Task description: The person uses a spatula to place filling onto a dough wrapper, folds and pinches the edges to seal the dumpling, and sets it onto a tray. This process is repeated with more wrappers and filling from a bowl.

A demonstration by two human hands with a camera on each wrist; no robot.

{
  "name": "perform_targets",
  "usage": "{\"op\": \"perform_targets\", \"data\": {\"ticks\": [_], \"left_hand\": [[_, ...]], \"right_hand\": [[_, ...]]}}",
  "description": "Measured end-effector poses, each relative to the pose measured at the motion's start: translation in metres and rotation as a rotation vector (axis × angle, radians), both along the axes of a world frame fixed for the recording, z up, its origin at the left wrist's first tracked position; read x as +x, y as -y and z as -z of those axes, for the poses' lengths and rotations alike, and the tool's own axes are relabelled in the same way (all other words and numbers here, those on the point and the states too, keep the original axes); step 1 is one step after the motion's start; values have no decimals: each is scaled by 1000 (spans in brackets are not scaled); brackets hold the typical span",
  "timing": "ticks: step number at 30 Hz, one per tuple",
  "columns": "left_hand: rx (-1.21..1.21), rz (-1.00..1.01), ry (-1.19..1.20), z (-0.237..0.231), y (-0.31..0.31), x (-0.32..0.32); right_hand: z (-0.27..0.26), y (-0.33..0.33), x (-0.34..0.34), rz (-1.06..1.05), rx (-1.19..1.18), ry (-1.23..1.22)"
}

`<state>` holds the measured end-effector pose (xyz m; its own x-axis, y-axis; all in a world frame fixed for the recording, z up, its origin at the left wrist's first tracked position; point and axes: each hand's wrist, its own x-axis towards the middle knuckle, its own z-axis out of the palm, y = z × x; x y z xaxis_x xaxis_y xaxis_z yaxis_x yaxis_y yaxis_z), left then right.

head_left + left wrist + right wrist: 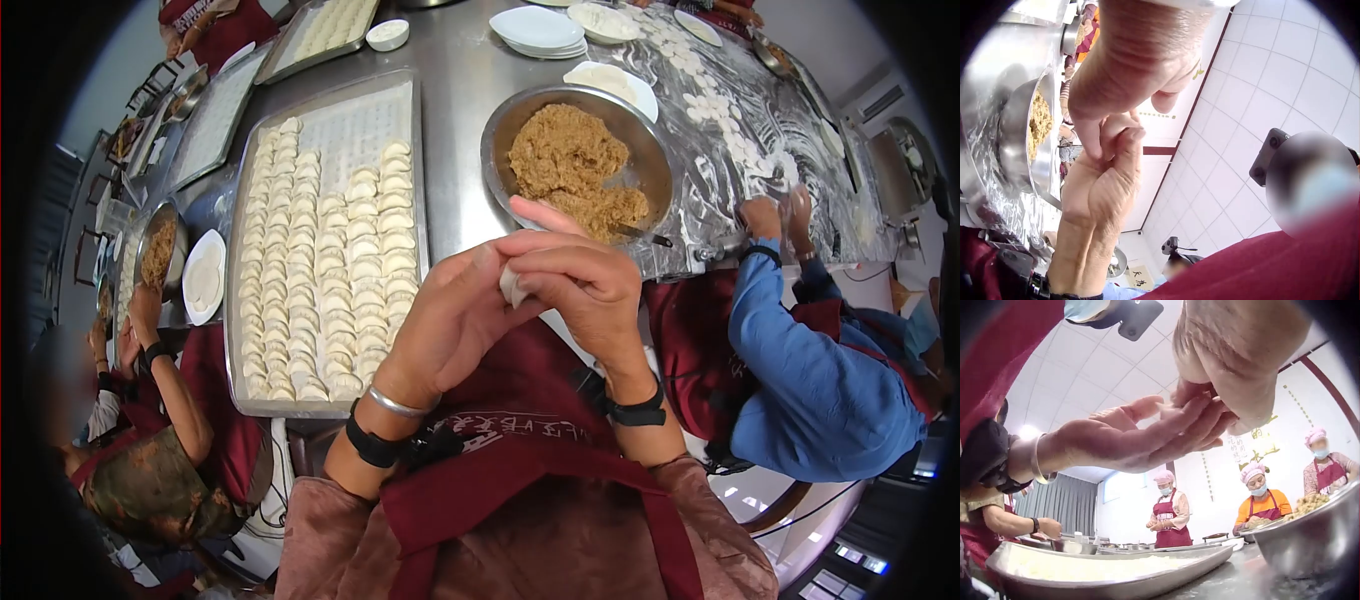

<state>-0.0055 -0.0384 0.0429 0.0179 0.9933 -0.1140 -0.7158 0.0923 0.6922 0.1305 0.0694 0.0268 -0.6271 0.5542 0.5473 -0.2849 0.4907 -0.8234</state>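
Observation:
A small white dumpling [513,286] is gripped between my two hands, mostly covered by the fingers. My left hand [445,315], with a silver bracelet at its wrist, cups it from one side. From the other side my right hand [590,295] bends its fingers and thumb over it. The left wrist view shows the left hand [1138,62] above and the right hand [1104,187] below, fingers meeting. In the right wrist view the fingers of the left hand [1141,440] overlap those of the right hand [1241,356]; the dumpling is hidden there.
A metal tray [421,200] with rows of dumplings lies to the left. Beyond my hands stands a steel bowl [655,165] of brown filling with a utensil handle [655,238]. White plates [540,30] stand at the back. People work on both sides, one in blue sleeves [800,340] at right.

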Motion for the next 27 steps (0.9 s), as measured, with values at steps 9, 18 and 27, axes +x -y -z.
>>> {"op": "perform_targets", "data": {"ticks": [9,18,27], "left_hand": [[94,-191,-118,-5,0,16],[39,-317,-335,6,-2,19],[32,-193,-443,6,3,9]], "right_hand": [[2,16,-17,252,-132,-118],[-10,22,-17,259,-266,-77],[7,8,-11,148,8,-63]]}}
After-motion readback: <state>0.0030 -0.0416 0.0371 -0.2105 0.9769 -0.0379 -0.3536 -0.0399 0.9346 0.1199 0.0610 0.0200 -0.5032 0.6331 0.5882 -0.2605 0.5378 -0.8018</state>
